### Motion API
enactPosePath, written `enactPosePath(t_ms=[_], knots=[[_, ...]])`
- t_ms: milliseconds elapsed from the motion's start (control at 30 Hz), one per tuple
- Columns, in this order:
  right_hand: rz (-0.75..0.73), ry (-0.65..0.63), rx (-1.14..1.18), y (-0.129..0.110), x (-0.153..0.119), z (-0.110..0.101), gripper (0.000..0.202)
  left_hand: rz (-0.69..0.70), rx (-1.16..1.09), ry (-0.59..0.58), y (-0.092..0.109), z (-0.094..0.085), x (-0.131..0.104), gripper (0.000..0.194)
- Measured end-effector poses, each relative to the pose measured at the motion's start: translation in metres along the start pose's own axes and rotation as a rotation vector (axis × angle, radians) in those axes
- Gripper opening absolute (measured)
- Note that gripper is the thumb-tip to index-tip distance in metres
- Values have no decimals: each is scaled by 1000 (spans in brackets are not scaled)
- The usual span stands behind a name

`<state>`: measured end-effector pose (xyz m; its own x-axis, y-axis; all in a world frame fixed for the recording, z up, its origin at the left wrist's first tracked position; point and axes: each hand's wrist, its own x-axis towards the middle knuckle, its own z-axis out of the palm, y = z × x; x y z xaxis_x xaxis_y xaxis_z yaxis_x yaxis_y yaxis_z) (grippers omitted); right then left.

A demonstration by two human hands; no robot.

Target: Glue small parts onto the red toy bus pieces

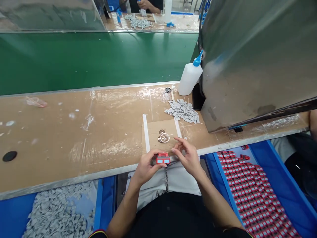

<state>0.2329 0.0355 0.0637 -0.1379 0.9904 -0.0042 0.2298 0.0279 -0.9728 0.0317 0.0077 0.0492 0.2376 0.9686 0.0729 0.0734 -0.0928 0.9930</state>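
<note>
My left hand [146, 167] is closed round a small red and grey toy vehicle part [163, 158] with light-blue window-like panels, held at the table's front edge. Just right of it, my right hand [187, 155] has its thumb and fingers apart, and I see nothing between them. Beyond both hands, a small round clear dish [164, 138] rests on a cardboard piece [155, 129] with white strips along its sides. A pile of small grey flat pieces [183, 111] lies farther back to the right.
A white bottle with a blue nozzle [189, 77] stands beside a large metal panel [247, 66]. Below right, a blue bin [279, 165] holds rows of red parts; another at lower left holds grey pieces [56, 211]. Beyond the green belt [99, 59], another person's hands work.
</note>
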Motion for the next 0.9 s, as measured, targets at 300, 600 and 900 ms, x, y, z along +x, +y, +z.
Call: enactPosePath(t_ms=[300, 600, 900], knots=[[30, 121, 28, -2, 35, 10, 23, -115, -55, 17, -3, -6, 6, 35], [-98, 53, -44, -8, 38, 14, 16, -114, 92, 7, -3, -6, 6, 33], [113, 228, 191, 5, 35, 13, 26, -102, 146, 46, -4, -2, 6, 20]])
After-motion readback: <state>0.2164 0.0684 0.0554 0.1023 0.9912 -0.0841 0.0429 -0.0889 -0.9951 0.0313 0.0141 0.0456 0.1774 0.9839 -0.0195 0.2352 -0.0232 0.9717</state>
